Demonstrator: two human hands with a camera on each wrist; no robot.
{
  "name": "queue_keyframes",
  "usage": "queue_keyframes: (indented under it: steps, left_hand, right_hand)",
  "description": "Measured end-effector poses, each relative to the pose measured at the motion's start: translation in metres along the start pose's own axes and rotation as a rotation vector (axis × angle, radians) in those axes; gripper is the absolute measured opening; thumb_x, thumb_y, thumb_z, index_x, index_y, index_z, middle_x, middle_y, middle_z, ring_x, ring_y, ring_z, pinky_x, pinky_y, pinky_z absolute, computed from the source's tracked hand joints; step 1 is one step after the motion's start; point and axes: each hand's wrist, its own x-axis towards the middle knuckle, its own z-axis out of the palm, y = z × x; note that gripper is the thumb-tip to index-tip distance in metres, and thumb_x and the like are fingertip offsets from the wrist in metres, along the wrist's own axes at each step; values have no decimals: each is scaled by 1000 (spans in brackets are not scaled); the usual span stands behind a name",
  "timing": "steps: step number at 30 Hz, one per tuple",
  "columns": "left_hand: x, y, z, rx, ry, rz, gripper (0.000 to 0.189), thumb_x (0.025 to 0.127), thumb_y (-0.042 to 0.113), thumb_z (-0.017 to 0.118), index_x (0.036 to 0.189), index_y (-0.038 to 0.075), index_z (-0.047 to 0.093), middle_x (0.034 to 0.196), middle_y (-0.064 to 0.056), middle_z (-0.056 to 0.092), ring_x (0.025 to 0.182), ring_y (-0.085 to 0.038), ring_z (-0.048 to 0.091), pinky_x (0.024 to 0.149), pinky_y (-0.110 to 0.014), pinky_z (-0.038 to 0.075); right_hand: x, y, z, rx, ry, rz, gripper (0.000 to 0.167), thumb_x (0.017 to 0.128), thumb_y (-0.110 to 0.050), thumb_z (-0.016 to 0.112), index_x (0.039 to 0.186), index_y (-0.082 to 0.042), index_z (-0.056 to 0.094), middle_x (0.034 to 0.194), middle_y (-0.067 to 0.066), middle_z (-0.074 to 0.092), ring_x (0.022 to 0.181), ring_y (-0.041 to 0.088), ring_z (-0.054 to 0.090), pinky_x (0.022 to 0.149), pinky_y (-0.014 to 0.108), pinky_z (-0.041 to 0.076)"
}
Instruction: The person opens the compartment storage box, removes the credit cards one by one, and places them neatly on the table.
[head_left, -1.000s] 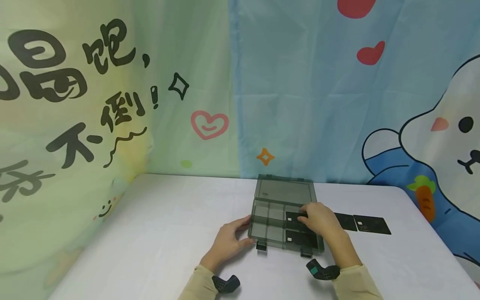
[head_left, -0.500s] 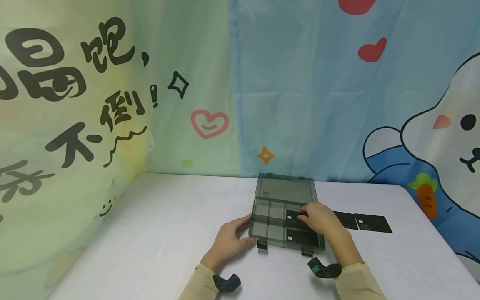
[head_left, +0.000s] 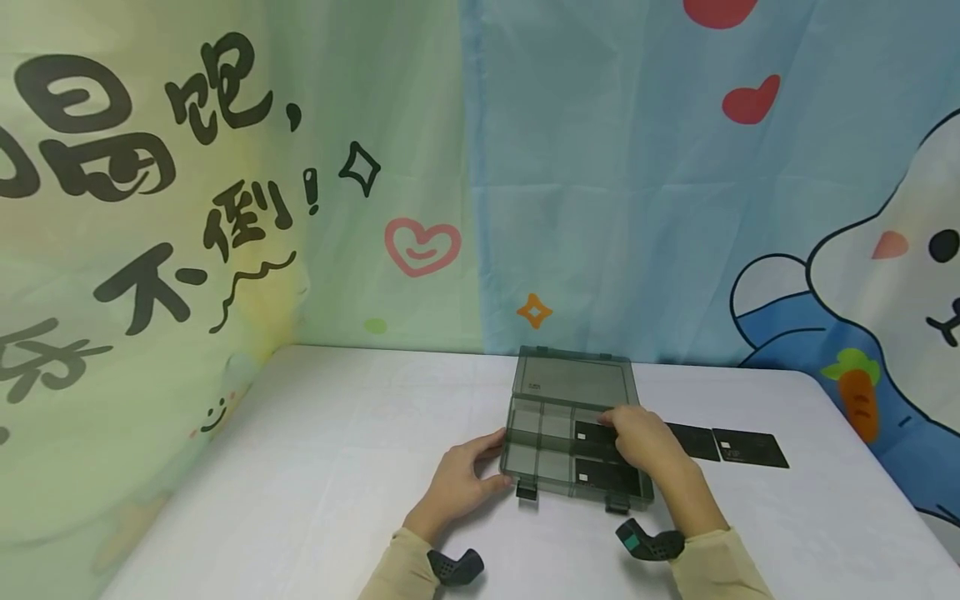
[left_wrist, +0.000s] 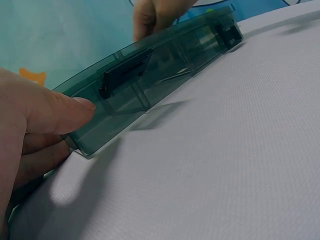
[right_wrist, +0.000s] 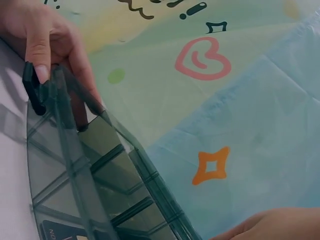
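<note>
A translucent grey-green divided box point(head_left: 557, 446) lies on the white table with its lid point(head_left: 576, 377) laid back. My left hand point(head_left: 459, 483) grips its front left corner, the thumb point(left_wrist: 75, 112) on the front wall and fingers along the side. One black card point(head_left: 606, 476) lies in the front right compartment. Another black card point(head_left: 591, 433) is in the compartment behind it, partly covered by my right hand point(head_left: 647, 437). A finger of that hand reaches to this card's far edge; its other fingertips are hidden. The right wrist view shows just a sliver of this hand point(right_wrist: 270, 225).
Right of the box, two more black cards point(head_left: 752, 448) lie flat on the table point(head_left: 360, 433), the nearer one partly behind the right hand. Two dark latches point(head_left: 617, 503) stick out from the box front. A printed curtain point(head_left: 390, 175) hangs behind the table.
The right thumb, earlier visible on the rear card, has drawn back out of sight, and more of that card shows. The left hand and the box hold still.
</note>
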Motion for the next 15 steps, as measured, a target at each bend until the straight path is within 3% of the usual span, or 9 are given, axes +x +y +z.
queue_keyframes:
  steps: [8,15]
  left_hand:
    - [0,0,1,10,3,-9,71,76,33,74,139,15,47,129,0,62,124,-20,55,109,-44,40]
    - [0,0,0,8,0,-4,71,76,34,74,139,15,47,129,0,62,125,-20,55,110,-43,40]
  right_hand:
    - [-3,-2,0,-50,-1,-34,35,82,9,56,113,-1,67,115,19,64,111,41,58,93,59,45]
    - [-4,-1,1,-51,-5,-36,38,83,9,55,119,0,64,118,21,62,114,42,56,96,61,42]
